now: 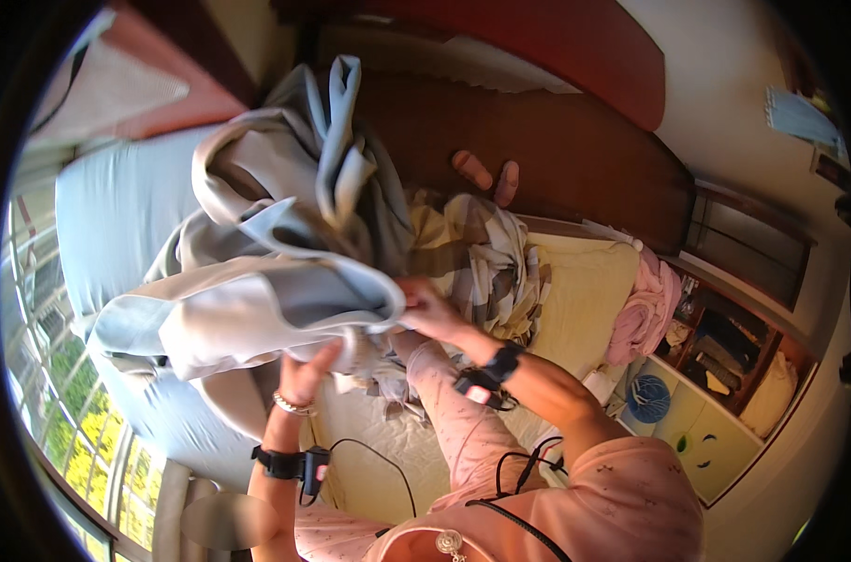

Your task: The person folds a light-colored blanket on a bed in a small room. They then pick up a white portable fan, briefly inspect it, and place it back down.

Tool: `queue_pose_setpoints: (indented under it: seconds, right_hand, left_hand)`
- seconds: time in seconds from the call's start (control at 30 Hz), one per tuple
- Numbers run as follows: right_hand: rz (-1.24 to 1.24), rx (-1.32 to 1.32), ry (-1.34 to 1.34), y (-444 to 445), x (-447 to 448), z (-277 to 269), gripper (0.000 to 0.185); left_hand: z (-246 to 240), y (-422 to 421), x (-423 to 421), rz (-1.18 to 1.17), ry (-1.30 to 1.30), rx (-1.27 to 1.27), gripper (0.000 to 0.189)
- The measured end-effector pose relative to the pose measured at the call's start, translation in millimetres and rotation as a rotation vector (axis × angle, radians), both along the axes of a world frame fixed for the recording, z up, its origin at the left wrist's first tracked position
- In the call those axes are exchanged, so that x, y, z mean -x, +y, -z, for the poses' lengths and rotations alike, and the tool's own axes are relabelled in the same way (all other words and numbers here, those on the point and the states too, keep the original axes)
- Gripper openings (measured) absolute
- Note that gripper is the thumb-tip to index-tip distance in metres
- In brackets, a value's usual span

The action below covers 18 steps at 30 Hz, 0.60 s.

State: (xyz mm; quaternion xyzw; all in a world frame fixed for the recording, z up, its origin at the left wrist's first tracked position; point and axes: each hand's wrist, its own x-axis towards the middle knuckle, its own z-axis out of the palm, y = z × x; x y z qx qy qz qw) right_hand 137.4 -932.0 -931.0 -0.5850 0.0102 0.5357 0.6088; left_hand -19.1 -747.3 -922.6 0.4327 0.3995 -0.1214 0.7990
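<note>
A large bunched cloth, grey on one side and light blue-grey on the other point(292, 295), fills the left and middle of the view. My left hand point(302, 376) grips its near edge, with the thumb on top. At its right edge my right hand point(429, 309) pinches the cloth, somewhat blurred; its fingertips are partly hidden. Beneath and behind the cloth lie a light blue sheet-covered surface point(130, 211) and a brown-and-white plaid cloth point(482, 246). Both wrists wear black straps with small devices and cables.
My legs rest on a pale bed mat point(580, 288). A pink bundled cloth point(647, 309) lies at its right end. Pink slippers point(472, 170) stand on the dark floor. Open shelves point(724, 351) with folded items are at the right; a barred window point(74, 407) is at the left.
</note>
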Motion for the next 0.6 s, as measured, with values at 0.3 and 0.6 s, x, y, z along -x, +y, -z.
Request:
queue_pose_setpoints:
  seconds: [0.3, 0.6]
  right_hand:
    - [0.246, 0.219, -0.513, -137, -133, -109, 0.039]
    - [0.083, 0.013, -0.287, -151, -162, -188, 0.102]
  left_hand:
    - [-83, -98, -181, 0.256, -0.279, 0.121, 0.03]
    - [-104, -144, -212, 0.238, -0.436, 0.085, 0.032]
